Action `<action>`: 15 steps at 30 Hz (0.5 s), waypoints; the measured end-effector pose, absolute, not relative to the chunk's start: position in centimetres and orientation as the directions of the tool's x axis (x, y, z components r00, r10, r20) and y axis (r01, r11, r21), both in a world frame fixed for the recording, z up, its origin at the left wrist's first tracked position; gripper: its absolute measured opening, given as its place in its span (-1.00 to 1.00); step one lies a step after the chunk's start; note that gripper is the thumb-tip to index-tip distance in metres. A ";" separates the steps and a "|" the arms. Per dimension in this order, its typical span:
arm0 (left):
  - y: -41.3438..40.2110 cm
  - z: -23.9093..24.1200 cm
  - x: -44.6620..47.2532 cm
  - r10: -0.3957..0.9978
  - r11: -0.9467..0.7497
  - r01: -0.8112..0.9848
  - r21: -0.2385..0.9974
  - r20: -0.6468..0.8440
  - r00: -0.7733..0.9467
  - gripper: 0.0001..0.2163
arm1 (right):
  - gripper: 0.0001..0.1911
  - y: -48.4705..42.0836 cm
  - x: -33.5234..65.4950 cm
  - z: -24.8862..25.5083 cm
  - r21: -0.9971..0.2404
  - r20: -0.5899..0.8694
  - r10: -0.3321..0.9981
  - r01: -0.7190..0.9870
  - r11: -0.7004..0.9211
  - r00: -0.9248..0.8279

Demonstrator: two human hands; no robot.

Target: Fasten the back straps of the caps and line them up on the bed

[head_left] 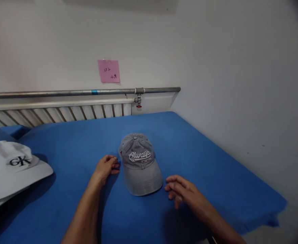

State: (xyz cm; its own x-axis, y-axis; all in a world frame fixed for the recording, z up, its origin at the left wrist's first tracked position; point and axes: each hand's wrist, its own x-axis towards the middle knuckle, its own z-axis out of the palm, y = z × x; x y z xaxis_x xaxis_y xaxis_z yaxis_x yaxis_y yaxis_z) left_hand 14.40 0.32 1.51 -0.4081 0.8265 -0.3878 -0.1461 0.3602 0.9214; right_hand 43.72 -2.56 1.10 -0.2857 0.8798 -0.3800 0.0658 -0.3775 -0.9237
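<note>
A grey baseball cap (140, 162) lies crown up on the blue cloth, its brim toward me and white "Always" lettering across the front. Just left of the cap is my left hand (108, 166), fingers a little bent and apart, holding nothing. My right hand (179, 190) hovers close to the right edge of the brim, fingers loosely spread and empty. A small gap shows between it and the cap. Whether the left fingertips touch the cap I cannot tell.
White caps (3, 173) with a black "CK" logo on the top one are stacked at the left. The blue-covered surface (202, 159) meets a white wall at the right. Behind it run a metal pipe (72, 92) and a radiator (87, 112), below a pink note (108, 71).
</note>
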 end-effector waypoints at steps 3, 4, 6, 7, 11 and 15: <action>0.0 1.4 14.6 0.827 0.357 -0.165 0.919 -0.393 -0.402 -0.95 | -0.61 -4.1 43.7 0.6 -0.858 -0.483 0.790 0.020 -0.514 -0.377; 0.0 1.3 14.7 0.827 0.354 -0.170 0.920 -0.393 -0.401 -0.96 | -0.62 -4.6 43.6 0.4 -0.829 -0.506 0.760 -0.011 -0.558 -0.408; 0.0 1.1 14.7 0.828 0.349 -0.176 0.921 -0.391 -0.401 -0.97 | -0.61 -5.4 43.2 0.1 -0.771 -0.516 0.730 -0.128 -0.624 -0.448; 0.0 1.0 14.7 0.829 0.346 -0.179 0.921 -0.390 -0.401 -0.97 | -0.60 -5.7 42.9 0.0 -0.737 -0.509 0.728 -0.203 -0.644 -0.460; 0.2 0.7 14.8 0.831 0.342 -0.185 0.921 -0.388 -0.398 -0.97 | -0.61 -6.2 41.5 0.0 -0.560 -0.502 0.697 -0.421 -0.714 -0.512; 0.2 0.7 14.9 0.830 0.347 -0.186 0.919 -0.393 -0.396 -0.96 | -0.74 -5.7 39.8 0.3 -0.411 -0.572 0.641 -0.498 -0.764 -0.512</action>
State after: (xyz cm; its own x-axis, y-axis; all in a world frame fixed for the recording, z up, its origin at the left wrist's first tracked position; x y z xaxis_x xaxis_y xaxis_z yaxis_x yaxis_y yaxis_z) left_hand 14.88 0.24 0.68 -0.3957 0.8300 -0.3932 -0.1855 0.3470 0.9193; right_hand 39.80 -5.67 0.29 -0.5115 0.6413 -0.5719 -0.4976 -0.7637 -0.4114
